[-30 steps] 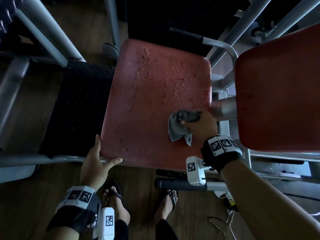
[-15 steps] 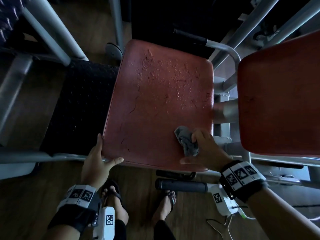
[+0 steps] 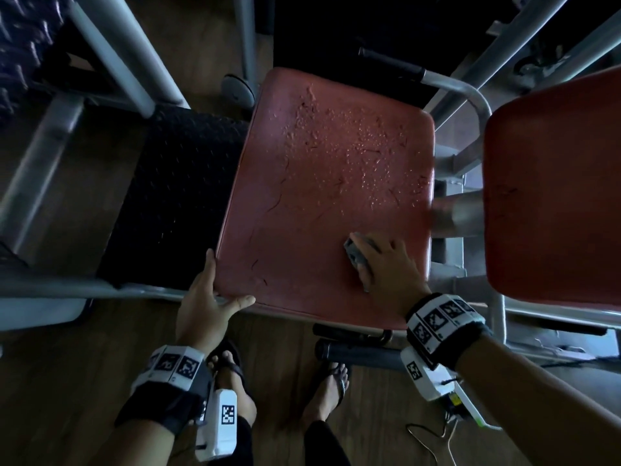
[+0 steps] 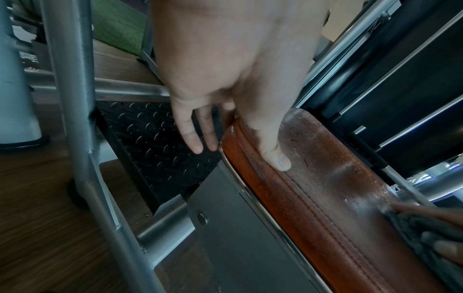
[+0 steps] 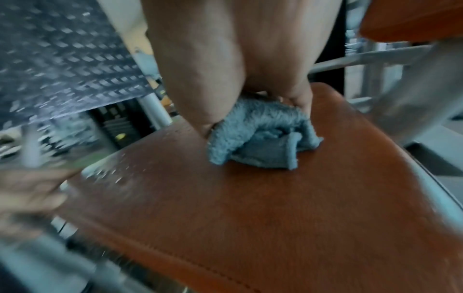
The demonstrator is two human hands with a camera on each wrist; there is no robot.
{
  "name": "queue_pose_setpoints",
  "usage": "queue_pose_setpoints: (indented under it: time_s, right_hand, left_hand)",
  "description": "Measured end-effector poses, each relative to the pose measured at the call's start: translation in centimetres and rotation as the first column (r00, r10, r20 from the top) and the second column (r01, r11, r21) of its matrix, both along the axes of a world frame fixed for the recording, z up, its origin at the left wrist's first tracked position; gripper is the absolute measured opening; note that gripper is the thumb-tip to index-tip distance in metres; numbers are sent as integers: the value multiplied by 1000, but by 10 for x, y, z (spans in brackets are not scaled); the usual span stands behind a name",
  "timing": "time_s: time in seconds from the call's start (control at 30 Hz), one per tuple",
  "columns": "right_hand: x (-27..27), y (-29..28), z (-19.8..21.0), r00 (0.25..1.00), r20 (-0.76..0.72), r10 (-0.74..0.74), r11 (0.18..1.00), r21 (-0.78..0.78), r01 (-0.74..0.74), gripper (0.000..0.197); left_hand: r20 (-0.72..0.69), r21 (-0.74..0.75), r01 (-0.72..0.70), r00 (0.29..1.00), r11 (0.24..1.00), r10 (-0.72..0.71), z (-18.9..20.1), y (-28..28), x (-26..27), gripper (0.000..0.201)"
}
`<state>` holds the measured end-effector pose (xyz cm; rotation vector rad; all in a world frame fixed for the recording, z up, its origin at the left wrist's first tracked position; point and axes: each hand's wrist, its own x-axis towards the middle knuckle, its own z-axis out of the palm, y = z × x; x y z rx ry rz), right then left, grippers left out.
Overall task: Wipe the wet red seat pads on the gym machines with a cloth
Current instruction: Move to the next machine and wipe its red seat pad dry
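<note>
The red seat pad (image 3: pixel 319 196) fills the middle of the head view, with water drops over its far half. My right hand (image 3: pixel 383 264) grips a bunched grey cloth (image 3: pixel 354 255) and presses it on the pad's near right part. The right wrist view shows the cloth (image 5: pixel 255 142) crumpled under the fingers on the pad (image 5: pixel 250 208). My left hand (image 3: pixel 215 290) rests at the pad's near left corner. Its thumb lies on the top edge of the pad (image 4: pixel 325 188) and the straight fingers (image 4: pixel 192 136) hang beside it. A second red pad (image 3: pixel 554 196) stands to the right.
A black diamond-plate footplate (image 3: pixel 174 196) lies left of the pad, with grey frame tubes (image 3: pixel 111 55) around it. A curved grey bar with a black grip (image 3: pixel 389 62) runs behind the pad. A dark roller (image 3: pixel 356 354) and my sandalled feet (image 3: pixel 232 368) are below the front edge.
My right hand drew the cloth toward the pad's front edge, then pushed it back out a little. The left hand has stayed at the corner.
</note>
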<state>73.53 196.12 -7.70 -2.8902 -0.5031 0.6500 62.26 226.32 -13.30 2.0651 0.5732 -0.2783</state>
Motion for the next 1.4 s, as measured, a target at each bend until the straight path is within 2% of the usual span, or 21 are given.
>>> queue_pose_setpoints:
  time_s: [0.13, 0.3, 0.43, 0.53, 0.63, 0.73, 0.93, 1.1, 1.3, 1.4]
  right_hand:
    - [-14, 23, -4, 944, -36, 327, 945, 27, -326, 53]
    - [-16, 63, -9, 877, 33, 479, 877, 39, -480, 46]
    - [-6, 83, -13, 880, 49, 472, 875, 94, -475, 39]
    - [-8, 85, -12, 886, 124, 446, 867, 185, -463, 31]
    - [-15, 83, -10, 817, 158, 554, 780, 244, -576, 28]
    - [-15, 89, -13, 742, 140, 656, 715, 202, -669, 30]
    - [-6, 99, -12, 760, 177, 625, 728, 219, -650, 30]
    - [-12, 85, -8, 693, 160, 703, 677, 147, -721, 36]
    - [-1, 105, -12, 744, 207, 635, 733, 143, -665, 32]
    - [-3, 109, -11, 728, 206, 654, 715, 145, -684, 32]
  left_hand:
    - [-10, -14, 8, 1000, 1000, -8, 0, 2, -2, 115]
    - [-20, -77, 15, 1000, 997, -17, 4, 8, -2, 108]
    - [-22, -107, 54, 998, 993, -57, 4, 18, -2, 94]
    - [-15, -119, 64, 998, 991, -66, 3, 21, -3, 87]
    - [-27, -159, 40, 999, 986, -45, 1, 21, -5, 75]
    - [-20, -187, 27, 999, 982, -31, 1, 22, -7, 67]
    - [-13, -172, 38, 999, 984, -41, 0, 25, -5, 65]
    - [-18, -194, 33, 999, 981, -37, -2, 25, -5, 66]
    - [-17, -177, 35, 999, 984, -39, -9, 25, -9, 66]
    - [-30, -153, 43, 998, 987, -48, -9, 25, -8, 66]
